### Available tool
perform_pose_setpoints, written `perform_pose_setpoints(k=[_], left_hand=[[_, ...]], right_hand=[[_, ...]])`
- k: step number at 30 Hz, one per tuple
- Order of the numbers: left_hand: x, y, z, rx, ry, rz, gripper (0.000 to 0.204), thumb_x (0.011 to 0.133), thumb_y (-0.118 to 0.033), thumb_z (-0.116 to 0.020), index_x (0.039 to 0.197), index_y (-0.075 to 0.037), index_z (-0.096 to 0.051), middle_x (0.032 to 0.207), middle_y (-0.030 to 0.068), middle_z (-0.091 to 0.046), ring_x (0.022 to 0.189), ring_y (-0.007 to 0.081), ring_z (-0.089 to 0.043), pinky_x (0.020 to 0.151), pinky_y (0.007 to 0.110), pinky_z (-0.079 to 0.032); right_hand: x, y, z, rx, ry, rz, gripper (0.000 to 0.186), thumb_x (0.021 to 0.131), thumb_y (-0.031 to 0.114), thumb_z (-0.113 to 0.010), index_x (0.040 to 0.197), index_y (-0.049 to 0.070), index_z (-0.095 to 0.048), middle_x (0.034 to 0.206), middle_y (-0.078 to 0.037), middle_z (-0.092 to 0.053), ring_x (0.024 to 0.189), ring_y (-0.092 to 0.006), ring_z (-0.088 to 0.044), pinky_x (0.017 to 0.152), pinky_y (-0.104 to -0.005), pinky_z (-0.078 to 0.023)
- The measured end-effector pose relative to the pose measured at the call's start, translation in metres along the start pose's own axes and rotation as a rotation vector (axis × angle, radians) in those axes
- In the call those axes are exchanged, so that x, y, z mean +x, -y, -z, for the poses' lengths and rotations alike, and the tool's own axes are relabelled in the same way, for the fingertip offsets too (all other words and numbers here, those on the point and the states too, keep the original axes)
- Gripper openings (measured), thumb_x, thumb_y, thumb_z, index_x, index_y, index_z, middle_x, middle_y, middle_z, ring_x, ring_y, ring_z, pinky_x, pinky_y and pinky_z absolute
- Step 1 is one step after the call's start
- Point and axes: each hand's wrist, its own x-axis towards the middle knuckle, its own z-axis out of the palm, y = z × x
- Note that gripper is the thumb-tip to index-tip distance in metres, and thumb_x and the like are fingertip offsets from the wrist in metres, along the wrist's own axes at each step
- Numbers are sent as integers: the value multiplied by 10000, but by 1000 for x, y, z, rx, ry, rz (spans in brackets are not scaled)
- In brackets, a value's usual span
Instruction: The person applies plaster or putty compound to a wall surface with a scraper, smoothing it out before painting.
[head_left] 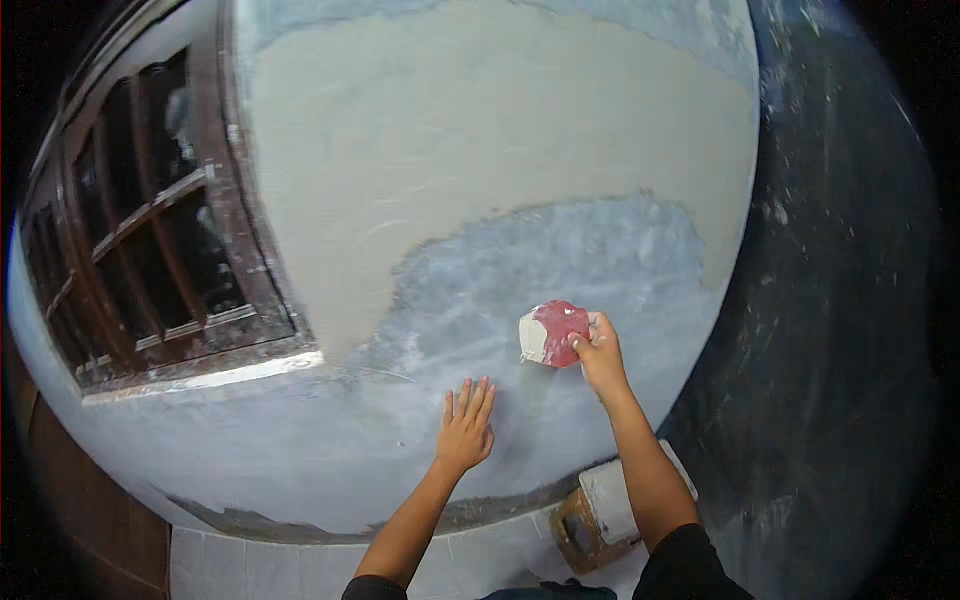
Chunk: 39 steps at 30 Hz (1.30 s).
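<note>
In my right hand (602, 358) is a flat red putty spreader (570, 322), pinched at its right side between thumb and fingers. Cream-coloured putty (533, 340) coats the spreader's left part. My left hand (465, 430) lies with fingers stretched out against or just over the pale blue wall (330, 450), lower and to the left of the spreader; it holds nothing. A broad cream layer of putty (480, 120) covers the upper wall, its ragged lower edge curving around a mottled blue-grey patch (560, 245) above my hands.
At the left, a brown wooden window frame (220, 180) with dark panes borders the putty. A dark wall (830, 260) meets this one at the right. Below my right forearm, a white container (610, 497) rests by a small wooden stool (575, 540) on the tiled floor (320, 570).
</note>
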Motion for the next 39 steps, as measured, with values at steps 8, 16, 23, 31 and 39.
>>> perform_pose_setpoints(k=[8,16,23,31,39], left_hand=[[12,-59,-70,-102,242,-238,751,738,-145,-577,1431,-56,-303,1525,112,-232,1417,330,-179,1135,522,-171],[11,-50,-145,-278,480,-241,704,733,-141,-571,1398,-47,-359,1511,98,-262,1412,296,-199,1135,500,-195],[6,-37,-198,-443,594,-189,641,749,-121,-550,1365,-33,-396,1496,115,-282,1411,290,-209,1121,501,-226],[-12,-68,-272,-525,688,-186,640,755,-113,-566,1363,-32,-382,1498,130,-262,1401,310,-217,1115,515,-233],[-52,-93,-328,-524,816,-187,678,746,-131,-566,1386,-28,-366,1511,126,-247,1416,300,-198,1120,506,-222]], right_hand=[[-47,-98,119,-17,-197,-182,290,832,-66,-538,1118,-29,-504,1009,-111,-642,915,-141,-612,800,-280,-474],[-66,-176,147,-171,-353,-393,246,829,-59,-556,1072,-31,-582,908,-76,-653,831,-125,-612,755,-264,-472],[-81,-233,163,-392,-373,-535,195,818,-47,-577,1011,-20,-583,879,-65,-644,808,-125,-601,727,-259,-453],[-146,-297,201,-413,-550,-640,260,826,-72,-529,1075,-8,-570,929,-35,-626,848,-111,-586,747,-252,-461],[-224,-377,237,-47,-869,-770,383,837,-63,-524,1206,32,-562,1014,-44,-632,860,-124,-593,797,-268,-476]])
